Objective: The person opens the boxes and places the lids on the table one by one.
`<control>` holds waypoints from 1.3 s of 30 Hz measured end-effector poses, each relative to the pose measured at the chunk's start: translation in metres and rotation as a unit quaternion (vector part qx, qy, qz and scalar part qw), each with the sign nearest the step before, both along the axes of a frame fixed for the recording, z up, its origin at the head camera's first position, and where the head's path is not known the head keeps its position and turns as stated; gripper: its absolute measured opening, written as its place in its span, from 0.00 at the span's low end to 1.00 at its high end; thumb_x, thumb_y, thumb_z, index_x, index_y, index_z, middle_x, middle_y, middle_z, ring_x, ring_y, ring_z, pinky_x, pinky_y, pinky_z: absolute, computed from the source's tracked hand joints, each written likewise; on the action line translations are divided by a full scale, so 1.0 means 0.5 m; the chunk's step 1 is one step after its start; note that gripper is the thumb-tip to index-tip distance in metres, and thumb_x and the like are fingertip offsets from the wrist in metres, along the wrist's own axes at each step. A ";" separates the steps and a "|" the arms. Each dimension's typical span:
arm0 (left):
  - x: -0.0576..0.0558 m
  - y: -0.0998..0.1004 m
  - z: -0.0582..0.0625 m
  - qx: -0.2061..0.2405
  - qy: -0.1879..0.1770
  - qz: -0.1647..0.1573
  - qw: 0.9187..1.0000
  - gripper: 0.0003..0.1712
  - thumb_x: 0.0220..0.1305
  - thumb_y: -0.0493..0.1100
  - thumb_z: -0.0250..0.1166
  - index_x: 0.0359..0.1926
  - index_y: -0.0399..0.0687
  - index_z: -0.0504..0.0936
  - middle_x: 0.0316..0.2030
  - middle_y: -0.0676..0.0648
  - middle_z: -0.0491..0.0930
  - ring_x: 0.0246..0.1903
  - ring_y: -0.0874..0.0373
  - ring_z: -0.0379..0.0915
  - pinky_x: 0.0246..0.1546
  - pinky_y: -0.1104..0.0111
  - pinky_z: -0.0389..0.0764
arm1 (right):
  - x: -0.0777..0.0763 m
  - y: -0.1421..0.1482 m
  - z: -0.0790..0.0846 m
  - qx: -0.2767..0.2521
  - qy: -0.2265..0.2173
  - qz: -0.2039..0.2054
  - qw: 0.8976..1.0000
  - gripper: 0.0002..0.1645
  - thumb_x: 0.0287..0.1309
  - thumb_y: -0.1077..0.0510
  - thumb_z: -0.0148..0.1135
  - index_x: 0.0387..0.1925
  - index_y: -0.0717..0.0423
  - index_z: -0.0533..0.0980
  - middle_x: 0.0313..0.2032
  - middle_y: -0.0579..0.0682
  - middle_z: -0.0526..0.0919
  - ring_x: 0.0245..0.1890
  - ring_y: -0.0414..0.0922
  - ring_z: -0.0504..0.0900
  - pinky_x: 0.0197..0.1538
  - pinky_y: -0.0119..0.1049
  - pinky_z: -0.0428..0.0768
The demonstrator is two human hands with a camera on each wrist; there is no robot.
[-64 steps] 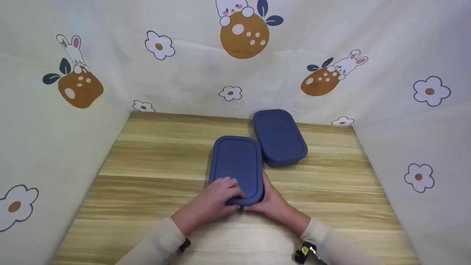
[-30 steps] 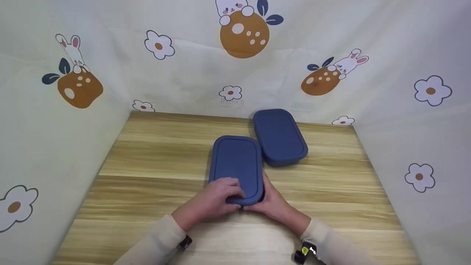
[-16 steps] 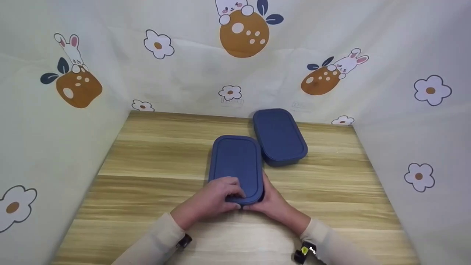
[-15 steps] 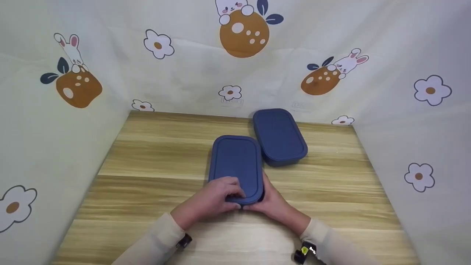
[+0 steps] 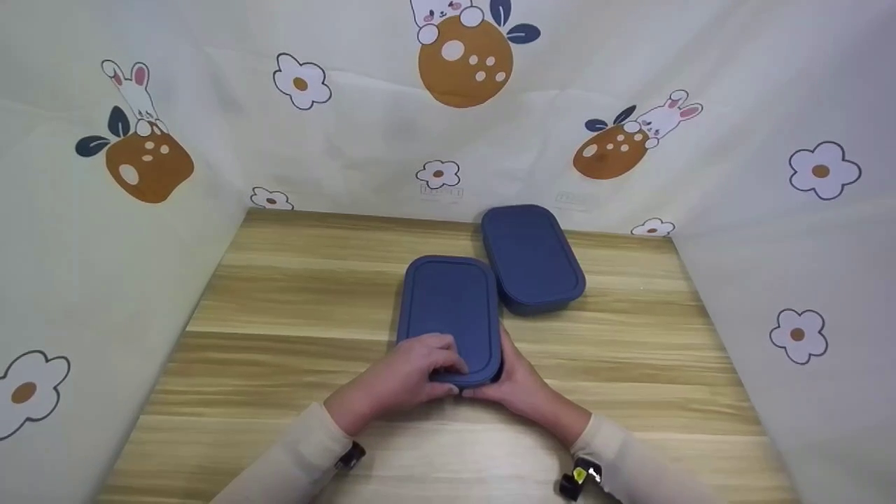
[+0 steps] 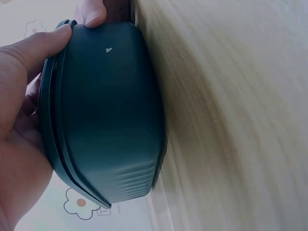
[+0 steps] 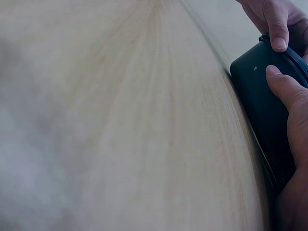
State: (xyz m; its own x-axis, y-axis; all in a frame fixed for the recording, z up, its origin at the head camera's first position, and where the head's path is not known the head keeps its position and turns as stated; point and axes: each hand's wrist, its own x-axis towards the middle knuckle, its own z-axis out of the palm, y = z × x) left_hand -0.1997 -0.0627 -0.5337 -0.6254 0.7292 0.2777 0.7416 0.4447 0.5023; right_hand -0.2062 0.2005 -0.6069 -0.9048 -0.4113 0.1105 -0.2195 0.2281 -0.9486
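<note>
A dark blue food container (image 5: pixel 451 301) with its lid on sits on the table in front of me. My left hand (image 5: pixel 409 374) lies over the lid's near left part, fingers curled on top and thumb at the near edge, pinching the rim. My right hand (image 5: pixel 521 388) holds the container's near right corner, its thumb on the front wall. In the left wrist view, a narrow dark line runs between the lid and the container wall (image 6: pixel 110 106). Both thumbs touch the container (image 7: pixel 255 82) in the right wrist view. The right fingers are largely hidden behind it.
A second blue lidded container (image 5: pixel 533 255) stands behind and to the right, close against the first one. The wood-grain table (image 5: pixel 280 294) is enclosed at the back and both sides by pale cloth (image 5: pixel 350 140) printed with rabbits and flowers.
</note>
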 end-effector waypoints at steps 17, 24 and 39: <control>-0.002 0.000 0.001 0.020 0.054 -0.003 0.998 0.11 0.68 0.46 0.80 0.49 0.52 0.91 0.42 0.56 0.77 0.43 0.61 0.73 0.47 0.65 0.81 | 0.000 0.002 -0.001 -0.014 0.018 0.008 1.000 0.82 0.46 0.57 0.94 0.91 0.36 0.47 0.80 0.44 0.70 0.77 0.47 0.71 0.80 0.34 0.64; -0.005 0.000 -0.003 0.076 0.138 -0.005 0.988 0.10 0.65 0.42 0.79 0.46 0.49 0.91 0.41 0.54 0.78 0.42 0.58 0.75 0.46 0.63 0.83 | 0.003 0.002 0.005 -0.010 0.020 0.008 1.000 0.76 0.47 0.57 0.93 0.89 0.41 0.54 0.76 0.46 0.75 0.74 0.48 0.74 0.78 0.34 0.66; -0.016 0.002 0.004 0.161 0.213 -0.006 0.964 0.10 0.60 0.35 0.77 0.43 0.45 0.90 0.38 0.51 0.79 0.39 0.57 0.76 0.43 0.65 0.83 | 0.003 0.005 -0.002 -0.011 0.025 0.002 1.000 0.70 0.46 0.57 0.93 0.85 0.47 0.60 0.73 0.48 0.78 0.72 0.49 0.77 0.77 0.35 0.68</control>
